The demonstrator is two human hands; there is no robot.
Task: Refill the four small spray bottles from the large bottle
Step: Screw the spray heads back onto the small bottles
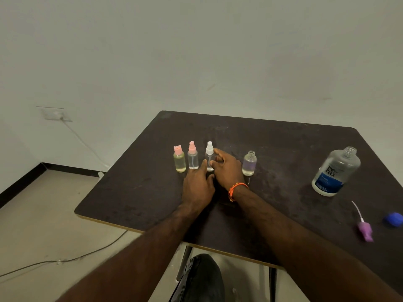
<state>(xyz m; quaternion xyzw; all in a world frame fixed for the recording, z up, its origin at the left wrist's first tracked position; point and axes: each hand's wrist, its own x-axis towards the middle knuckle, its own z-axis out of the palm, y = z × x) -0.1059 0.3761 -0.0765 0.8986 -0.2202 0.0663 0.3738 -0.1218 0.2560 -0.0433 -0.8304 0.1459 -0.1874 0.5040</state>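
— Head view: what are the hands doing?
— Right hand curls its fingers round the white-capped spray bottle at frame centre; left hand lies just beside its base, fingers loose, grasping nothing.
— The other small bottles?
— Left of it stand a pink flip-cap bottle and a pink spray bottle; right, an uncapped small bottle.
— The large bottle?
— Large bottle, open, stands at right on the bench. Purple spray head and blue cap lie at lower right.
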